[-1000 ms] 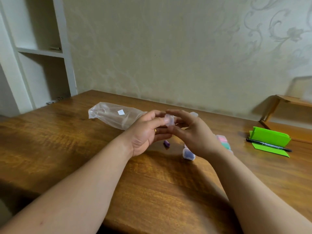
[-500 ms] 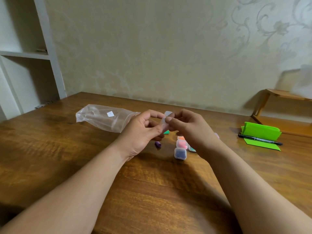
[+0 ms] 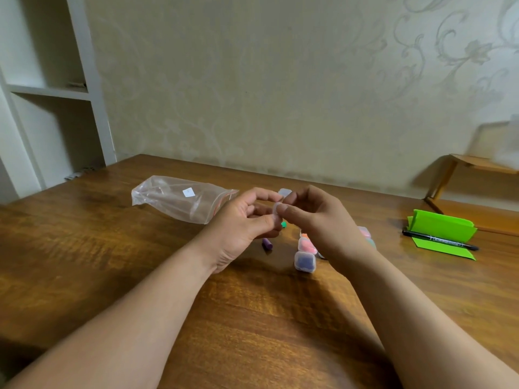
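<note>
A small clear box (image 3: 276, 211) is held just above the middle of the frame, over the wooden table (image 3: 112, 262), pinched between both hands. It is judged to be very light and stiff, with smooth walls that could slip from dry fingertips and a thin snap lid that could crack if squeezed hard. So small a thing is best taken by its opposite edges with the fingertips, one hand steadying the base while the other works the lid. Whether the lid is open or closed cannot be told, since most of the box is hidden by the fingers.

The left hand (image 3: 241, 228) is seen just left of centre, with its thumb and forefinger curled round the box and the other fingers tucked beneath. The right hand (image 3: 317, 226) meets it from the right, with the thumb tip pressed on the box's face and the forefinger hooked over the top. Both forearms run in from the lower corners of the frame.

Below the hands, a purple piece (image 3: 267, 244) and a green piece (image 3: 283, 225) lie on the wood. Just right of them is a cluster of similar boxes, among them a dark-blue-filled box (image 3: 304, 261) and a pink-filled box (image 3: 307, 245). A clear zip bag (image 3: 179, 200) lies to the upper left of the hands. Toward the right edge, a black pen (image 3: 439, 240) rests across a green folded paper (image 3: 441, 228).
</note>
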Demonstrator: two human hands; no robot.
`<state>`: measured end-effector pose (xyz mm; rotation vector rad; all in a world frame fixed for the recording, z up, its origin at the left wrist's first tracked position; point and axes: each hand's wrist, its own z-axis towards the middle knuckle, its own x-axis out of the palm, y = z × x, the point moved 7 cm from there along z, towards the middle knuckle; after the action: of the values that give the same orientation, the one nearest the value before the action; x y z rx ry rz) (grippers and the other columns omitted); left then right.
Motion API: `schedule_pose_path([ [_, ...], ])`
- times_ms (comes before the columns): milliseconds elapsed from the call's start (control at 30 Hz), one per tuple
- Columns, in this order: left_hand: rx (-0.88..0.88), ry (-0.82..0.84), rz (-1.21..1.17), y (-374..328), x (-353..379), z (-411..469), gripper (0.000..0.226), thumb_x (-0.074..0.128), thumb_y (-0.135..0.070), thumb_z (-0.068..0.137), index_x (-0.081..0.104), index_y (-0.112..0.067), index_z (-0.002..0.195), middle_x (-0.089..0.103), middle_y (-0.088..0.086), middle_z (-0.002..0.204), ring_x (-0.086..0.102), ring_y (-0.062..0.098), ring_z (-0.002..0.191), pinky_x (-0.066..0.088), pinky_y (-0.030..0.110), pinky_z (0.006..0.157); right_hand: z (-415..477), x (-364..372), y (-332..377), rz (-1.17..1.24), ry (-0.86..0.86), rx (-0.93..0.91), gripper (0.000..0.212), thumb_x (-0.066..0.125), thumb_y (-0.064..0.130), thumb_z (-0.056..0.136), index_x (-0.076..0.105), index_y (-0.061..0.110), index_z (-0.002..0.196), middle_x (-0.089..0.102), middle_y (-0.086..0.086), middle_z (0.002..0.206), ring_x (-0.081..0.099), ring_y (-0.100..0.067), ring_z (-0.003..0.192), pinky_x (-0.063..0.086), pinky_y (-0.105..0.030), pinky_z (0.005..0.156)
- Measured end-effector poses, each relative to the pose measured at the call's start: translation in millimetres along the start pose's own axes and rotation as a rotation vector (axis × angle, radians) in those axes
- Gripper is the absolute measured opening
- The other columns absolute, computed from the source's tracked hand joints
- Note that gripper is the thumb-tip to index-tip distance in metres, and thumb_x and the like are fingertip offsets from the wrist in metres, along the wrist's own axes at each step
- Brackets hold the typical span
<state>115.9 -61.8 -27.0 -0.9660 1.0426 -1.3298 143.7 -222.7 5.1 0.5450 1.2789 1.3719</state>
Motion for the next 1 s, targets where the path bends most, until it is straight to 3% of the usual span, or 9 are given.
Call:
schedule_pose_path([
  [167,-0.001,0.022,0.032,1,2,1,0.029,0.073,-0.009,0.101,0.072,-0.021,0.128,0.078,0.013,0.110,0.076,0.029,0.102,0.063,0.058,0.089,-2,0,2,-0.014,0.024,-0.026,0.017,0.078,0.025,0.096,0.069,0.013,0.105,0.078,0.000,0.095,0.077,-0.015,0.091,0.063,-0.034,0.089],
  [367,0.006,0.011,-0.024,-1,3,4,0.025,0.070,-0.004,0.101,0.069,-0.011,0.126,0.078,0.015,0.106,0.076,0.028,0.096,0.062,0.040,0.078,-4,-3,7,-0.049,0.000,-0.089,0.018,0.078,0.024,0.096,0.067,0.011,0.102,0.076,0.001,0.090,0.075,-0.012,0.086,0.062,-0.028,0.080],
  [500,0.000,0.031,-0.050,0,6,3,0.024,0.071,-0.005,0.101,0.069,-0.011,0.124,0.079,0.013,0.103,0.076,0.027,0.095,0.062,0.045,0.081,-4,-3,6,-0.037,0.026,-0.096,0.019,0.078,0.023,0.096,0.067,0.010,0.105,0.076,-0.002,0.091,0.075,-0.014,0.086,0.062,-0.029,0.080],
  [700,-0.021,-0.014,-0.200,-4,2,1,0.025,0.060,0.005,0.103,0.069,-0.007,0.123,0.078,0.014,0.102,0.077,0.028,0.091,0.065,0.030,0.077,0,-12,3,-0.002,-0.043,-0.087,0.009,0.069,0.016,0.100,0.071,0.017,0.109,0.076,0.002,0.099,0.072,-0.009,0.088,0.056,-0.024,0.075],
  [833,-0.026,-0.051,-0.232,-3,2,2,0.030,0.063,0.005,0.103,0.064,-0.006,0.131,0.074,0.029,0.118,0.077,0.035,0.106,0.065,0.038,0.090,-5,-5,10,-0.275,-0.124,-0.178,0.010,0.066,0.032,0.103,0.072,0.028,0.109,0.075,0.013,0.094,0.070,-0.001,0.089,0.052,-0.013,0.070],
  [933,-0.078,-0.023,-0.268,-2,2,2,0.043,0.060,0.008,0.102,0.057,-0.013,0.139,0.072,0.029,0.126,0.075,0.039,0.116,0.061,0.047,0.103,-7,-6,14,-0.355,-0.199,-0.210,0.010,0.067,0.028,0.103,0.076,0.027,0.109,0.075,0.017,0.093,0.068,0.004,0.088,0.046,-0.006,0.068],
  [1000,-0.151,0.039,-0.342,0,8,-1,0.046,0.050,0.013,0.102,0.054,-0.010,0.143,0.070,0.030,0.130,0.076,0.036,0.113,0.062,0.045,0.101,-3,-11,18,-0.369,-0.240,-0.224,0.014,0.067,0.024,0.103,0.080,0.027,0.106,0.075,0.018,0.092,0.068,0.001,0.087,0.045,-0.006,0.068],
])
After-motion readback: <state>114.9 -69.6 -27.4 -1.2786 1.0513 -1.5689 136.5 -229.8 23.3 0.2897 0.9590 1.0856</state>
